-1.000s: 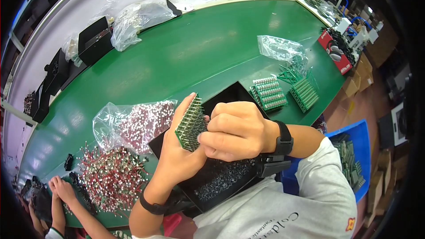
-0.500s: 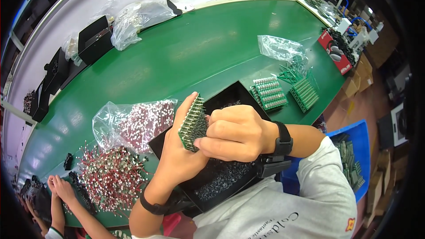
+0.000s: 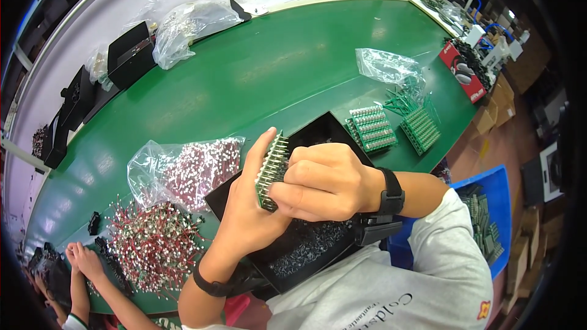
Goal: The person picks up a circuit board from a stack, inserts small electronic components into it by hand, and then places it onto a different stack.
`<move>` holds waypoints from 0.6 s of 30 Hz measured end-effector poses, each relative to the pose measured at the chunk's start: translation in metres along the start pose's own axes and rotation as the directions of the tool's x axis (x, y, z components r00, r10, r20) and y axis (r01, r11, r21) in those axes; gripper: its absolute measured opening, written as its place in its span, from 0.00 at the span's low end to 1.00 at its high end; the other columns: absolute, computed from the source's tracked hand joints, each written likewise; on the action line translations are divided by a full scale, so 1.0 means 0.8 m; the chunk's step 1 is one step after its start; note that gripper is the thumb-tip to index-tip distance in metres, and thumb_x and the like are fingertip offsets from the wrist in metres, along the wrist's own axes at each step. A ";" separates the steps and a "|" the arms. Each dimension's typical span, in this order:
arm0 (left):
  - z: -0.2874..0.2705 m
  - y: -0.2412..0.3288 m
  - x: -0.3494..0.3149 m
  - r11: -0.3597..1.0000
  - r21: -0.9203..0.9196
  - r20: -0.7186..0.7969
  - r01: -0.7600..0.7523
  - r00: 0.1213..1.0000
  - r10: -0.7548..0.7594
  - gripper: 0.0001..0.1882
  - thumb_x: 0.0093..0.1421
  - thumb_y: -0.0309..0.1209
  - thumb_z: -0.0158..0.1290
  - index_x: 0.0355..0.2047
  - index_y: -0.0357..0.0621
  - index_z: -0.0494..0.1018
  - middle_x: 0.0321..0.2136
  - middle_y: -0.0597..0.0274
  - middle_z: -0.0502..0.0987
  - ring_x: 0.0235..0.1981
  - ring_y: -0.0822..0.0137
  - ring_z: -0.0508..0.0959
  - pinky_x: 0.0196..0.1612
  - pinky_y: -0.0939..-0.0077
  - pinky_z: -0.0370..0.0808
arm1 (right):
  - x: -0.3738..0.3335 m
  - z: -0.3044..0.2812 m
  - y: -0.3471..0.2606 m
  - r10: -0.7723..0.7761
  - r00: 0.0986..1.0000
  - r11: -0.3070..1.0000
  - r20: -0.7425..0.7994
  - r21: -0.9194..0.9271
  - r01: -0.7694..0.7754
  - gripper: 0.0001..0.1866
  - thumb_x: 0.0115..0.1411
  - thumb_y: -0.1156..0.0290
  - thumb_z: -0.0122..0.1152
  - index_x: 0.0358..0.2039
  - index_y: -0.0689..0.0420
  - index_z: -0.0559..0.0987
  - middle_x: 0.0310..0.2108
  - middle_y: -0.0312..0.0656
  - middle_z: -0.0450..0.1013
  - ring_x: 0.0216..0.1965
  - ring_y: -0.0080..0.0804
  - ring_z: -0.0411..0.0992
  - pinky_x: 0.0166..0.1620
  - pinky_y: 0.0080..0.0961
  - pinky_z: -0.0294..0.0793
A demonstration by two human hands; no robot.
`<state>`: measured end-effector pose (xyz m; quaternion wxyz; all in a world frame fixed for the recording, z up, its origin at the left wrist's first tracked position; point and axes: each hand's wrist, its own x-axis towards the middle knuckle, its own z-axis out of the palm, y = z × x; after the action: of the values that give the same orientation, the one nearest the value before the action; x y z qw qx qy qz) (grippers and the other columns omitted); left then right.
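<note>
My left hand (image 3: 249,219) grips a green circuit board panel (image 3: 271,168) by its edge, with the thumb up along the far side. Rows of small metallic parts stand out from the panel's face, which is tilted up over a black box (image 3: 269,274). Against the panel's right side is my right hand (image 3: 324,183), its fingers curled and pinched together; whatever they hold is hidden behind the knuckles. Many small dark, shiny pieces (image 3: 315,247) lie in the box below both hands.
Two stacks of green boards (image 3: 373,128) stand right of the box. Left lie a bag of white-tipped parts (image 3: 202,171) and a heap of red-wired connectors (image 3: 156,250). A co-worker's hands (image 3: 84,260) are at far left. A blue bin (image 3: 502,208) holds boards at right.
The panel has turned a little in my left hand, so its face stands steeper. My right fingers have shifted slightly against it.
</note>
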<state>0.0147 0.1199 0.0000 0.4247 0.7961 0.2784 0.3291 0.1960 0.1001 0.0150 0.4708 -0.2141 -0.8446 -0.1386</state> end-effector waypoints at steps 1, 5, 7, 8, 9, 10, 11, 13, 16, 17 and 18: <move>0.001 -0.001 0.000 1.000 -0.001 0.001 -0.001 1.000 0.001 0.48 0.51 0.23 0.61 0.70 0.42 0.51 0.42 0.48 0.80 0.43 0.56 0.82 0.49 0.66 0.76 | -0.001 0.001 0.000 0.011 1.000 1.000 -0.006 0.005 -0.011 0.10 0.44 0.77 0.70 0.29 0.62 0.80 0.24 0.37 0.65 0.20 0.30 0.69 0.19 0.24 0.68; 0.004 0.001 0.001 0.999 -0.031 -0.021 0.019 1.000 -0.020 0.47 0.51 0.21 0.60 0.70 0.43 0.51 0.42 0.47 0.80 0.44 0.52 0.82 0.48 0.65 0.76 | -0.002 0.001 0.000 0.036 0.999 0.999 -0.010 -0.014 -0.036 0.09 0.44 0.78 0.69 0.27 0.61 0.79 0.23 0.36 0.65 0.19 0.31 0.69 0.19 0.24 0.68; 0.004 0.003 0.000 0.997 -0.041 -0.015 0.069 0.997 -0.069 0.46 0.52 0.21 0.59 0.70 0.43 0.51 0.42 0.47 0.79 0.43 0.52 0.82 0.48 0.64 0.76 | -0.003 0.000 0.001 0.038 0.999 0.999 -0.006 -0.007 -0.038 0.08 0.45 0.78 0.69 0.27 0.61 0.79 0.23 0.36 0.65 0.19 0.31 0.69 0.20 0.24 0.69; 0.004 0.003 0.000 0.996 -0.054 -0.016 0.073 0.997 -0.074 0.46 0.52 0.21 0.59 0.70 0.43 0.51 0.42 0.47 0.80 0.43 0.51 0.82 0.48 0.64 0.76 | -0.002 0.000 0.001 0.037 0.999 0.999 -0.006 -0.006 -0.037 0.08 0.45 0.78 0.69 0.27 0.61 0.79 0.23 0.36 0.65 0.19 0.31 0.69 0.20 0.24 0.69; 0.004 0.003 -0.001 0.995 -0.067 -0.017 0.077 0.997 -0.079 0.46 0.52 0.21 0.59 0.70 0.44 0.52 0.42 0.46 0.80 0.43 0.51 0.82 0.48 0.64 0.76 | -0.002 0.000 0.001 0.029 1.000 0.999 0.003 0.013 -0.029 0.08 0.45 0.79 0.68 0.27 0.61 0.79 0.23 0.36 0.65 0.19 0.31 0.69 0.20 0.24 0.69; 0.004 0.002 -0.001 0.995 -0.068 -0.018 0.077 0.997 -0.078 0.46 0.52 0.21 0.59 0.70 0.44 0.52 0.42 0.46 0.80 0.43 0.51 0.82 0.48 0.64 0.76 | -0.001 0.000 0.001 0.022 1.000 0.999 0.012 0.032 -0.022 0.08 0.45 0.79 0.68 0.27 0.61 0.79 0.23 0.37 0.65 0.19 0.31 0.69 0.20 0.24 0.70; 0.004 -0.001 -0.001 0.997 -0.058 -0.016 0.058 0.998 -0.059 0.47 0.51 0.21 0.60 0.70 0.44 0.51 0.42 0.47 0.80 0.43 0.52 0.82 0.48 0.65 0.76 | -0.001 -0.001 0.001 0.021 1.000 0.999 0.013 0.032 -0.022 0.08 0.45 0.79 0.68 0.27 0.61 0.79 0.23 0.37 0.65 0.19 0.31 0.69 0.20 0.24 0.70; 0.002 0.000 0.000 0.998 -0.049 -0.012 0.038 0.999 -0.039 0.47 0.51 0.21 0.60 0.70 0.43 0.51 0.42 0.48 0.79 0.43 0.52 0.82 0.47 0.65 0.76 | -0.001 -0.002 0.001 0.023 0.999 0.998 0.027 0.065 -0.025 0.08 0.45 0.80 0.69 0.28 0.62 0.78 0.23 0.37 0.66 0.20 0.32 0.70 0.21 0.25 0.71; -0.002 0.007 0.001 0.968 -0.238 0.102 0.080 0.993 -0.058 0.51 0.49 0.23 0.61 0.72 0.41 0.48 0.51 0.46 0.75 0.53 0.56 0.77 0.56 0.66 0.71 | -0.005 0.000 0.002 0.031 0.999 0.994 -0.027 0.103 -0.028 0.09 0.47 0.82 0.68 0.30 0.64 0.78 0.24 0.38 0.67 0.21 0.34 0.72 0.22 0.26 0.72; -0.003 0.008 0.000 0.910 -0.396 0.121 0.118 0.990 -0.076 0.53 0.48 0.30 0.62 0.72 0.39 0.47 0.54 0.46 0.72 0.56 0.57 0.74 0.60 0.65 0.67 | -0.004 -0.002 0.002 0.030 0.999 0.994 -0.029 0.105 -0.026 0.09 0.47 0.82 0.68 0.30 0.64 0.78 0.24 0.38 0.67 0.21 0.34 0.72 0.22 0.26 0.72; -0.003 0.009 -0.001 0.826 -0.542 0.143 0.155 0.986 -0.091 0.57 0.47 0.38 0.64 0.72 0.38 0.46 0.57 0.46 0.70 0.59 0.57 0.72 0.64 0.64 0.62 | -0.002 -0.004 0.001 0.035 0.999 0.991 -0.027 0.133 -0.031 0.09 0.47 0.83 0.68 0.31 0.64 0.78 0.24 0.39 0.68 0.22 0.34 0.72 0.22 0.27 0.73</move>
<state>0.0133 0.1168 0.0073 0.6711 0.6375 0.1985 0.3224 0.1992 0.0990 0.0155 0.4986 -0.1943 -0.8412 -0.0773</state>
